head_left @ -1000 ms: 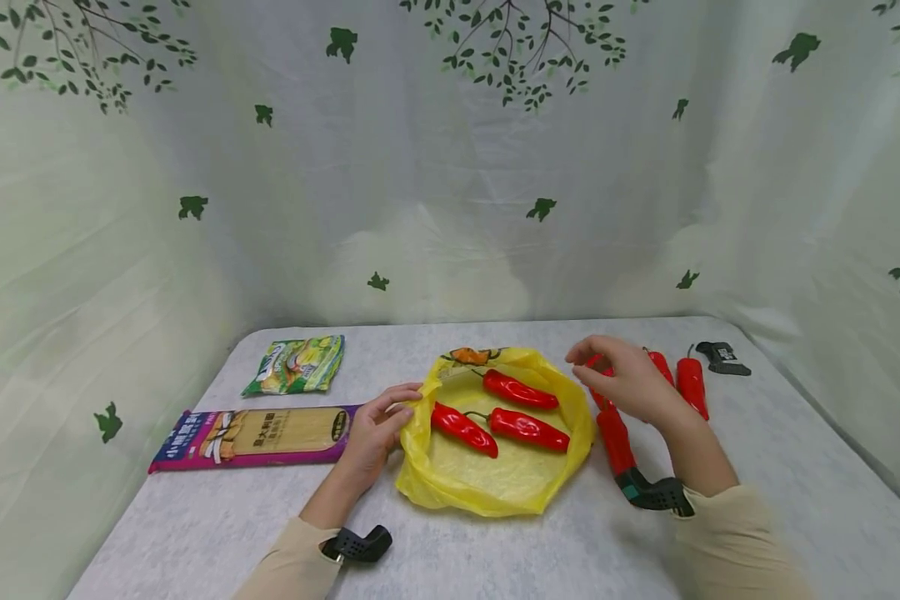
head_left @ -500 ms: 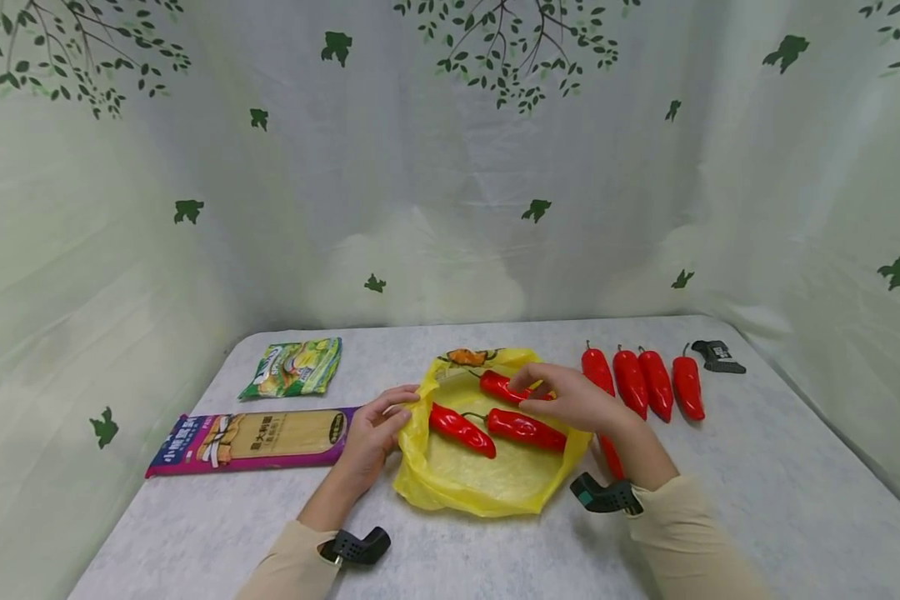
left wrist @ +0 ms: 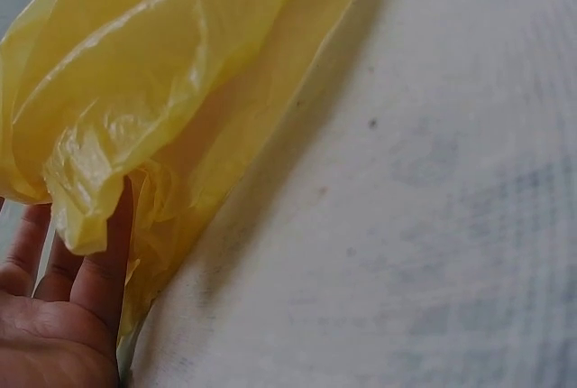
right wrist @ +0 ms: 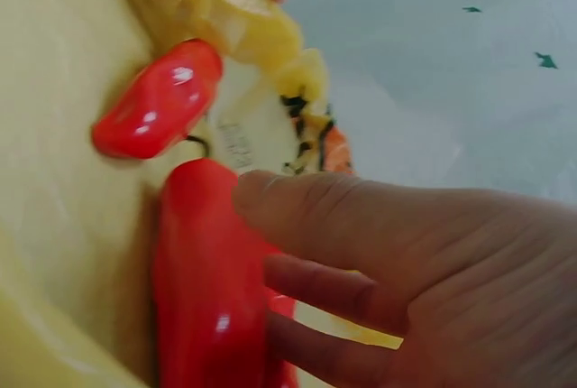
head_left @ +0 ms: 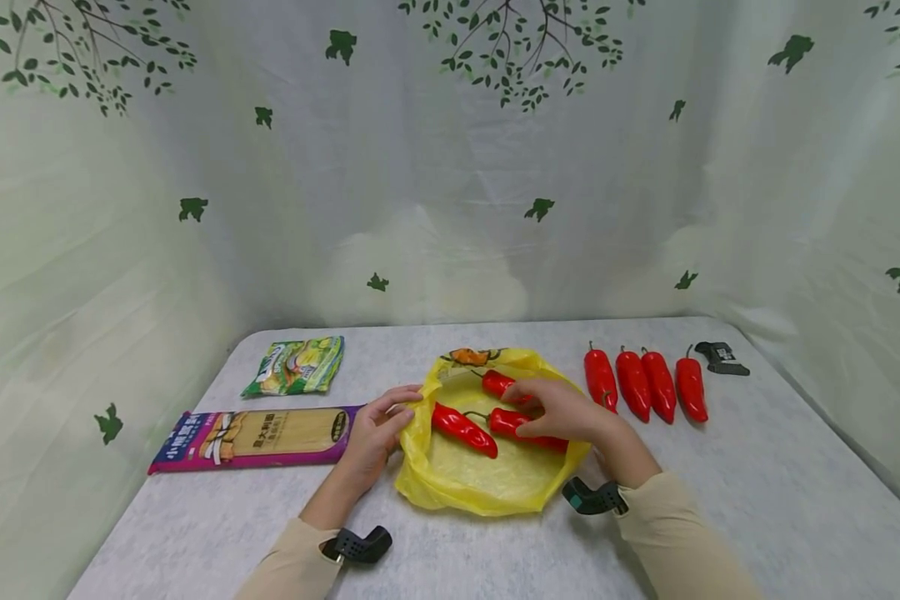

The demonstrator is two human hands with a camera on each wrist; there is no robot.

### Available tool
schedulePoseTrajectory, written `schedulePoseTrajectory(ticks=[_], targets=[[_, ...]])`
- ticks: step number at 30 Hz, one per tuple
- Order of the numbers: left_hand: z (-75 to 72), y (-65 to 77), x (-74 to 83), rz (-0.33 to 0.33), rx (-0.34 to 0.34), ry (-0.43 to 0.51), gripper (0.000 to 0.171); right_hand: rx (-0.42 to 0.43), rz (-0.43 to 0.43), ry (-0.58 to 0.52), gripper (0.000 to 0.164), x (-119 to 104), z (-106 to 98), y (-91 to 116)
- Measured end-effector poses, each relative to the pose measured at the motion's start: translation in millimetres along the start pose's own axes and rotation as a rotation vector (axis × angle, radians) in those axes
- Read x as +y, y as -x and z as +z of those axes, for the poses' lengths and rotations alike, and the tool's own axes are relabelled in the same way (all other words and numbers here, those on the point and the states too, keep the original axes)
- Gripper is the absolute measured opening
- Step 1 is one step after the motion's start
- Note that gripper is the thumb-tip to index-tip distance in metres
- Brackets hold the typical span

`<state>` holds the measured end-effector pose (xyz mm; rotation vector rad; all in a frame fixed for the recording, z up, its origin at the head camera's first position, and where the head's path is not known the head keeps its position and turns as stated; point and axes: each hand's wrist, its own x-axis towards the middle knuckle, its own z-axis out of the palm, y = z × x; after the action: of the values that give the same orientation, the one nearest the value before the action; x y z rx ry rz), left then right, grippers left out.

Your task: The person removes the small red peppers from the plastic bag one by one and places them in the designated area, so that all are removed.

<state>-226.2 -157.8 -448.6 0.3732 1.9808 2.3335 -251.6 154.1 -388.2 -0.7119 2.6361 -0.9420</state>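
Observation:
A yellow plastic bag, its mouth wide and rim rolled down, holds 3 glossy red chili peppers: one at the left, one at the back and one at the front right. My left hand holds the bag's left rim; in the left wrist view its fingers reach behind a fold of the plastic. Inside the bag, my right hand is over the front right pepper. In the right wrist view its thumb and fingertips are at one side of a large red pepper.
Several red peppers lie in a row right of the bag, one partly hidden by my right arm. A black crumpled item lies beyond them. To the left are a purple noodle pack and a green snack packet.
My right hand has moved left from above the row of peppers into the bag, down beside the front right pepper. My left hand has stayed at the rim.

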Motion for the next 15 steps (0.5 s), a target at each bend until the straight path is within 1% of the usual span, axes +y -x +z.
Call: schedulePoseTrajectory(ticks=[3, 8, 11, 15], targets=[[-0.1, 0.5, 0.4, -0.006, 0.006, 0.0, 0.041, -0.017, 0.033, 0.041, 0.041, -1, 3, -2], [-0.4, 0.1, 1.1, -0.02, 0.012, -0.004, 0.04, -0.022, 0.099, 0.061, 0.043, -4, 5, -5], [-0.1, -0.5, 1.5, -0.031, 0.017, -0.008, 0.039, -0.015, 0.106, 0.096, 0.043, -3, 6, -8], [0.6, -0.7, 1.7, -0.047, 0.037, -0.006, 0.039, -0.004, 0.115, 0.113, 0.042, -2, 7, -11]])
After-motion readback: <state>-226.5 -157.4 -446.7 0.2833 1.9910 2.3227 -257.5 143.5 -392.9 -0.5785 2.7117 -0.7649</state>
